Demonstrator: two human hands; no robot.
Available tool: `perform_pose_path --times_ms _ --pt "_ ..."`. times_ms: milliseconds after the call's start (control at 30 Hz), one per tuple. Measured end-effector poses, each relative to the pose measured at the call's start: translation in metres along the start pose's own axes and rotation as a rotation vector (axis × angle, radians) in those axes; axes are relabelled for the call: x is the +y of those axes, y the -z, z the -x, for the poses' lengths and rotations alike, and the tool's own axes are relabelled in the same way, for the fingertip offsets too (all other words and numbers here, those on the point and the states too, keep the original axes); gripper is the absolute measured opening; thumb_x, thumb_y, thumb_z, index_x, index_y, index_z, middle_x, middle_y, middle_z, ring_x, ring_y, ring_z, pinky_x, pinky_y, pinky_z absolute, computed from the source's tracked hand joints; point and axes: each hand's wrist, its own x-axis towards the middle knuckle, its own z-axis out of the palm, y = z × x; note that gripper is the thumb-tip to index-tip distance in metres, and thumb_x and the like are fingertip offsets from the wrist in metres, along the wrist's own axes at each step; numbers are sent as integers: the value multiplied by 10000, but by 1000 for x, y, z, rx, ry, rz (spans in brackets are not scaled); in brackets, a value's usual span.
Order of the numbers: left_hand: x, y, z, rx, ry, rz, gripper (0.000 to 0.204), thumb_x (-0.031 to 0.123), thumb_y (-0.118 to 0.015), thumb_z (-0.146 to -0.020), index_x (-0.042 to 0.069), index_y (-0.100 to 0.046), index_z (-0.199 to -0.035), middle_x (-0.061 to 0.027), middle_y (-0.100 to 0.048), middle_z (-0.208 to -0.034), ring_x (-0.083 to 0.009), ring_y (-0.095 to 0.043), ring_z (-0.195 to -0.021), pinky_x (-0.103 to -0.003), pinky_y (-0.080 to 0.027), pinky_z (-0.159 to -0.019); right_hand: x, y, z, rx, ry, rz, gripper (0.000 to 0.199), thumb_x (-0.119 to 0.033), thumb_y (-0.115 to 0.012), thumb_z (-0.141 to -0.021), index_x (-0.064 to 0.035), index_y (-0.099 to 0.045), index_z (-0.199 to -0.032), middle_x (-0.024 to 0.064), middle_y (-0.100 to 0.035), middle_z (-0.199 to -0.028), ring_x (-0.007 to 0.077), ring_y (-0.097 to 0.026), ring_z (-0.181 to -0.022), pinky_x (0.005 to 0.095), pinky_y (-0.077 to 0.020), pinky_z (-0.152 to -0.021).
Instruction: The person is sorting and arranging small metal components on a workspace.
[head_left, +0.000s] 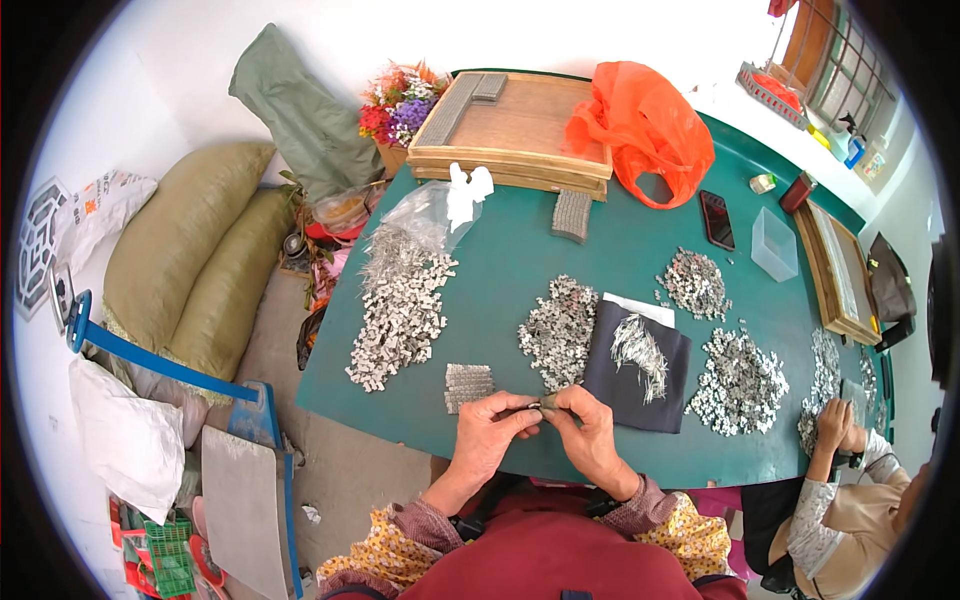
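Observation:
Near the table's front edge my left hand [490, 432] and my right hand [583, 428] meet, fingertips pinched together on a small metal piece [535, 406]. Its exact kind is too small to make out. Just beyond my left hand lies a flat block of joined metal pieces [467, 386]. A pile of small metal pieces [558, 325] spreads beyond my fingertips. To the right, a dark cloth [670, 398] bears a heap of thin silvery pins [640, 355]. Another large heap of metal pieces [400, 320] covers the table's left part.
Wooden trays [510, 170] and a red plastic bag [645, 125] stand at the back. More metal piles [738, 382], a phone [717, 220] and a clear plastic box [774, 245] lie to the right. A co-worker [850, 500] sits at the far right. Sacks [190, 230] lean on the left.

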Motion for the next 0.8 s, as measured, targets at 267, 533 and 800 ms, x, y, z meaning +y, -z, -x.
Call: perform_pose_path --times_ms 267,533,800 --pt "-2 8 -1 63 -66 4 92 -22 -646 -888 -55 -677 -968 -115 -700 -834 -184 -691 -715 -277 -557 -635 -5 12 -3 -28 131 250 144 57 -680 -784 -25 -623 -887 91 -620 -831 287 -602 -774 373 -472 -690" --pt "7 38 7 120 -23 44 162 -35 -612 -901 -74 -650 -1054 -186 -703 -892 -238 -704 -714 -333 -594 -614 5 28 12 -163 305 662 141 -38 -718 -764 -65 -637 -876 54 -553 -802 251 -532 -758 386 -385 -704" --pt "7 58 32 234 31 52 173 -31 -617 -902 -71 -649 -1067 -179 -700 -897 -245 -702 -723 -334 -593 -634 11 10 10 -184 326 785 166 -43 -714 -754 -58 -620 -890 64 -536 -819 259 -510 -759 393 -374 -705"
